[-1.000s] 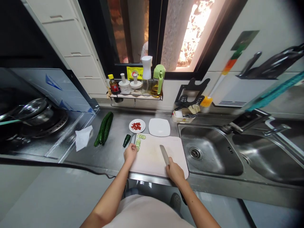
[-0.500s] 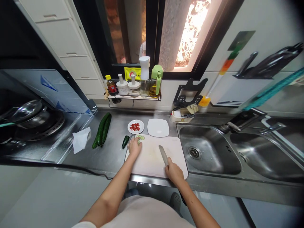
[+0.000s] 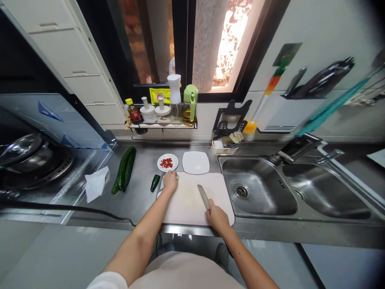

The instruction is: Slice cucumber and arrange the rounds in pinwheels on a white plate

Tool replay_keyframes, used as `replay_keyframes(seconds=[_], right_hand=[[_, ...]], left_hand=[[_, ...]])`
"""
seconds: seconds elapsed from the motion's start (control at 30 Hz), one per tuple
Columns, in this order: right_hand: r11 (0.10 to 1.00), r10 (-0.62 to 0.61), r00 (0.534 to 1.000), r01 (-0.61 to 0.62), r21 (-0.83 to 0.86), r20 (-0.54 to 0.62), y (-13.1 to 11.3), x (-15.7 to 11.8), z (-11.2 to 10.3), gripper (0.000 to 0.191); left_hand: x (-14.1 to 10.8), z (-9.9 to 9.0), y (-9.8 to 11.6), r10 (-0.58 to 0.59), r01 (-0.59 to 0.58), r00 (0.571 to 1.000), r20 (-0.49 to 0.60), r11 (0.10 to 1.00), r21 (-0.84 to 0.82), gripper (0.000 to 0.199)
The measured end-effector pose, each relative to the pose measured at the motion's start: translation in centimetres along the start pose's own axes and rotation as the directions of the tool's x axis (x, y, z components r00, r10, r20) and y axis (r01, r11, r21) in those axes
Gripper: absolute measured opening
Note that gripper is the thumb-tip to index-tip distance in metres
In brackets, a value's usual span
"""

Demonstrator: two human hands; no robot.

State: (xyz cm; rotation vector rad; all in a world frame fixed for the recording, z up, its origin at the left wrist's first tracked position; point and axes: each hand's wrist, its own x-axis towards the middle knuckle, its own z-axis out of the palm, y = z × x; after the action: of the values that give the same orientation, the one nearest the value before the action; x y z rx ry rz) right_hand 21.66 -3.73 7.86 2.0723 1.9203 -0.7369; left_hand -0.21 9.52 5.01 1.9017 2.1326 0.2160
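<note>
Left hand (image 3: 170,181) has slid up the board (image 3: 186,204)

Since the earlier frame, it has gone from the board's left side to its top left corner, near the middle of the frame. Its fingers bend down. One bit of the slices (image 3: 177,177) peeks out green beside them; the rest is hidden, so I cannot tell if the hand grips any.

Below and right of the middle, the right hand (image 3: 217,217) is wrapped round the knife (image 3: 203,196). The blade points up and left, well apart from the left hand.

I think close, low fingers would work best, because wet slices may slip. Keep the blade still. Watch the dish (image 3: 160,164) of red bits (image 3: 166,162): it sits very near those fingers.
</note>
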Motion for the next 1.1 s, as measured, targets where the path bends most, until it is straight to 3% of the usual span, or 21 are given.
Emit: replay_keyframes(seconds=[0.13, 0.33, 0.73, 1.1], right_hand=[[1.000, -0.001, 1.000, 0.001, -0.004, 0.000, 0.0, 0.0, 0.0, 0.039], [1.000, 0.004, 1.000, -0.004, -0.005, 0.004, -0.2, -0.2, -0.3, 0.040], [1.000, -0.008, 1.000, 0.008, -0.014, -0.003, -0.2, -0.3, -0.3, 0.040], [0.990, -0.118, 0.992, 0.114, -0.083, -0.048, 0.3, -0.8, -0.6, 0.029]], left_hand=[[-1.1, -0.2, 0.9, -0.026, 0.036, 0.997, 0.069, 0.988, -0.148, 0.015], [-4.4, 1.7, 2.4, 0.025, 0.050, 0.979, 0.204, 0.934, -0.353, 0.016], [-7.1, 2.8, 2.3, 0.022, 0.006, 0.989, 0.144, 0.981, -0.195, 0.020], [-6.3, 2.6, 2.0, -0.016, 0.055, 0.979, 0.204, 0.981, -0.185, 0.020]])
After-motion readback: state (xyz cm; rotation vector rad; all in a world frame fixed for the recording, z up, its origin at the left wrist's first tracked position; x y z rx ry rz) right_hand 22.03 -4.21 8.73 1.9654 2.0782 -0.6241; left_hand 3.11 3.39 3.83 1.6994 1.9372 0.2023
